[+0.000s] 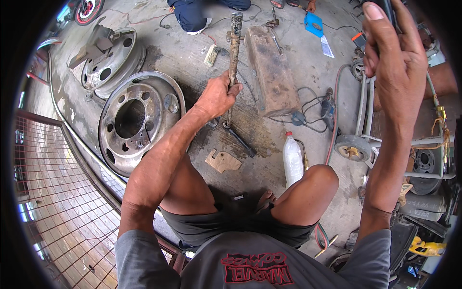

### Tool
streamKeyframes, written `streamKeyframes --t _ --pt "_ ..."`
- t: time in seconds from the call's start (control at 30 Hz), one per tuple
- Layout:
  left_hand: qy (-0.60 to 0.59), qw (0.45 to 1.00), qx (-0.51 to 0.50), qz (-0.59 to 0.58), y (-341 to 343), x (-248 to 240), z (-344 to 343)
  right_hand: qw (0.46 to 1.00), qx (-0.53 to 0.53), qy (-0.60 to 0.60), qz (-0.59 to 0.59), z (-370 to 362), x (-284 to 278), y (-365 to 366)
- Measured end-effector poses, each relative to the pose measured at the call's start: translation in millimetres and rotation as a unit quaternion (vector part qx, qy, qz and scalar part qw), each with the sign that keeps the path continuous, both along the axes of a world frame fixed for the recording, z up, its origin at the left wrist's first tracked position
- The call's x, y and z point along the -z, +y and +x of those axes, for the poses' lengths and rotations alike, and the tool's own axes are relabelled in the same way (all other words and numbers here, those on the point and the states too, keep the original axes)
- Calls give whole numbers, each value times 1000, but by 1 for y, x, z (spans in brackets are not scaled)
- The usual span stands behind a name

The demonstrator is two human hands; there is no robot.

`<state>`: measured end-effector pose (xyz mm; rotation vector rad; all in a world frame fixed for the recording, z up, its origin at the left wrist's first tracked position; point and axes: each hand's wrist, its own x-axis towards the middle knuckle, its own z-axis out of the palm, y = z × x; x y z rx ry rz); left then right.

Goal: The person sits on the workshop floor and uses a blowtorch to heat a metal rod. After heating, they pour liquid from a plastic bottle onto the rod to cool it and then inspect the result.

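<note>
My left hand [219,95] is wrapped round a long, worn metal pipe [235,45], which stands upright with its wider end at the top. Beneath the pipe's lower end, a dark rod [241,141] lies on the stained floor; whether the two are joined I cannot tell. A large steel wheel rim [109,113] lies left of that hand. Raised at the upper right, my right hand [397,62] has its fingers closed about a black object [386,10], cut off by the picture's edge. A cut piece of brown board [223,161] is on the floor before my knees.
A second rim [139,50] bears a rusty angled metal piece [91,47]. Right of centre are a long steel block [274,77], a corded power tool [327,111], a red-capped bottle [292,159], hoses and a wheeled cart [353,147]. Another person [190,14] is at the far side.
</note>
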<state>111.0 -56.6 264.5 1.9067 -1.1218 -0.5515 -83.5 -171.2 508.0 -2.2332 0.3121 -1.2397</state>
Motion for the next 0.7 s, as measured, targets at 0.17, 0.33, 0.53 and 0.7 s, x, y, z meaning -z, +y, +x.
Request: streamKeyframes --t 0.17,0.33,0.53,0.7 --pt "-10 1000 -13 7 6 -14 5 979 57 104 -168 -10 47 -62" --pt "-112 986 -124 -26 11 -34 14 868 182 462 0 -20 170 -95" --pt "-124 980 -135 -77 21 -40 15 829 182 526 49 -11 285 -112" --pt "-132 984 -91 -72 10 -37 6 809 123 572 53 -10 346 -120"
